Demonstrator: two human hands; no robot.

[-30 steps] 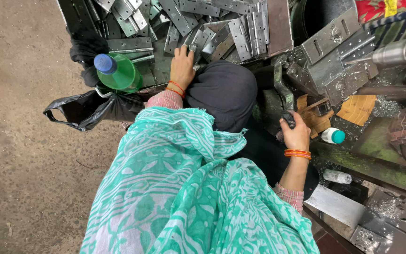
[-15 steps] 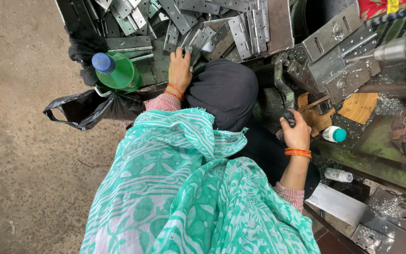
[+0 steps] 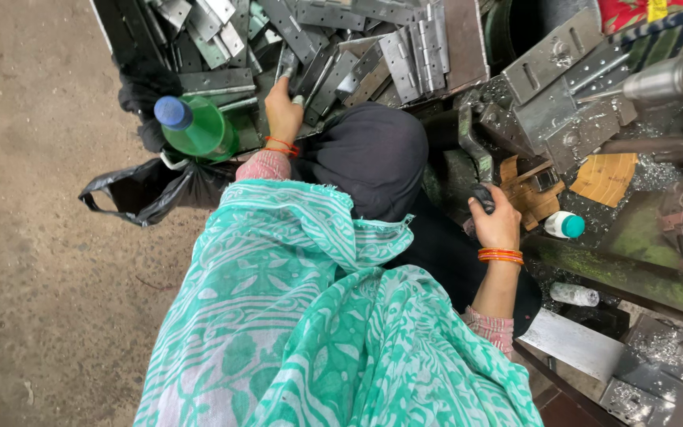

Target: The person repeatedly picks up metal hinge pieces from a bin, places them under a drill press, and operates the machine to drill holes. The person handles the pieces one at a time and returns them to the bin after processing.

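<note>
Your left hand [image 3: 282, 111] was clenched on a grey metal hinge plate [image 3: 286, 63] at the near edge of the pile of hinge plates [image 3: 357, 47]; lifting it straight up would have kept the neighbours from snagging. Your right hand [image 3: 496, 225] had its grip closed around the machine's black lever handle [image 3: 480, 194].

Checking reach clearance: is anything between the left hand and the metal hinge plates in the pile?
Nothing visible. The left hand is already on the pile of grey hinge plates, fingers closed around one piece. The green bottle stands off to its left, clear of the reach. The right hand grips a dark machine handle.
</note>
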